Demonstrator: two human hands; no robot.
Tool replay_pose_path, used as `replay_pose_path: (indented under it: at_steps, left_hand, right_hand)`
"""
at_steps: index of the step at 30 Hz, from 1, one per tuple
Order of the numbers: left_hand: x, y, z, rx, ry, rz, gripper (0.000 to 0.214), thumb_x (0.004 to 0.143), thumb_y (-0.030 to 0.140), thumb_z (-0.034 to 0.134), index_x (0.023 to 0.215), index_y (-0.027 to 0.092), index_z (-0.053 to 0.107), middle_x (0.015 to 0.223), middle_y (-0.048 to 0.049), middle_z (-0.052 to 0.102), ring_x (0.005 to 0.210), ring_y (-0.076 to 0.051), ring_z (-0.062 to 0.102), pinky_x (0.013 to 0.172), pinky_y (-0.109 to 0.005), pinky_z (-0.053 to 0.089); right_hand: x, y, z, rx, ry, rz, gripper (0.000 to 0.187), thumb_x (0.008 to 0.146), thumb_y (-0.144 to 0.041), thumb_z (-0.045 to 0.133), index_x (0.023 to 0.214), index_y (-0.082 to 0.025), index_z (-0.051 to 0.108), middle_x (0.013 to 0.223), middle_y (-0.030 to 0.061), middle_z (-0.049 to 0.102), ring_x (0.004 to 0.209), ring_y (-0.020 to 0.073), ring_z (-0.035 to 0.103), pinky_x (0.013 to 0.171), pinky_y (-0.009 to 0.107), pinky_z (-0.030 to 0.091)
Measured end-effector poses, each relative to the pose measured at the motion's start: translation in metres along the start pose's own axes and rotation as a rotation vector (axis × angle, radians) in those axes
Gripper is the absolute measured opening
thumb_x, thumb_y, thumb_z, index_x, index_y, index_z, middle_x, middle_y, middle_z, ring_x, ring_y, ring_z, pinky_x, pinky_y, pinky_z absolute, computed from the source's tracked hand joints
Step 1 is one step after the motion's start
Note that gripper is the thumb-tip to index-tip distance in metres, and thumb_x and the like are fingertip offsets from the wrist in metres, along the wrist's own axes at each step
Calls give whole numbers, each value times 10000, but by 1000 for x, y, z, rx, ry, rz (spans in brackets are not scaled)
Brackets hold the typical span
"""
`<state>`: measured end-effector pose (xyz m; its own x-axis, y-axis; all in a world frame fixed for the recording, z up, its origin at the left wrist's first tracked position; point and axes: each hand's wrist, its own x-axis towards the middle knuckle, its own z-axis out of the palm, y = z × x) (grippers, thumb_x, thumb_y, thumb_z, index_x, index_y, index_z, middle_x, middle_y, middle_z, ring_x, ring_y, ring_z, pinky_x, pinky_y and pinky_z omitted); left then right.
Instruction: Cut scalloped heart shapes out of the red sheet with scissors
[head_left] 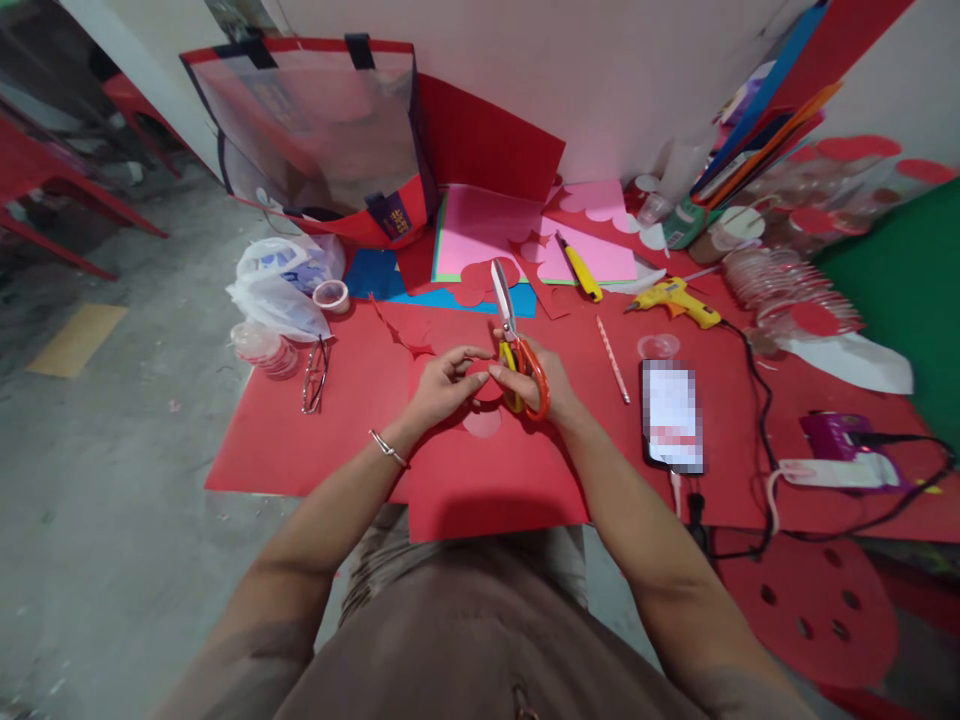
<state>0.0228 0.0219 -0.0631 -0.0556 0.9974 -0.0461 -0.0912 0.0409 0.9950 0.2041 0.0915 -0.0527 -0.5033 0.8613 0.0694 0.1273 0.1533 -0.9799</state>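
Head view, as I watch remotely: the right hand [553,370] wraps around orange-and-yellow scissors [508,328], their blades pointing ahead of its fingers; the left hand [441,385] pinches a small red paper disc [489,388], located between the 2 thumbs. To the right of the right hand I note 1 patterned pencil [613,360]; ahead, 1 yellow cutter [579,267].

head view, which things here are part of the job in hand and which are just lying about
Likely in use:
scissors, in the right hand
small red paper piece, between the right hand and the left hand

Seemingly just lying about:
eyeglasses
phone
white plastic bag
glue gun and yellow cutter, though these may belong too
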Motion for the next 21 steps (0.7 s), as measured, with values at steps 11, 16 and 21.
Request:
replay_pose_path:
  at_steps: [11,16,21]
  left_hand:
    - [-3,10,-5,-33,10,23,489,803,469,864,1152,168,701,892,-36,754,631,-124,675,534,-213,573]
    - [-3,10,-6,-57,4,-4,530,784,502,875,1139,164,674,903,-52,774,666,-147,712,539,-214,563]
    - [-5,13,-5,-29,31,-3,501,779,484,878,1113,169,677,767,-3,726,557,-107,631,477,-186,476]
  right_hand:
    - [-11,-29,-28,-129,-76,25,722,871,-607,796,1433,-187,626,798,5,657,719,203,633,715,350,540]
    - [-32,-40,-42,-488,-68,-42,759,861,-616,798,1470,-212,597,1040,99,763,907,291,733,814,401,572]
    - [-48,-53,-54,-786,-145,-81,735,884,-608,768,1460,-187,591,1284,171,733,1106,356,726,910,441,567]
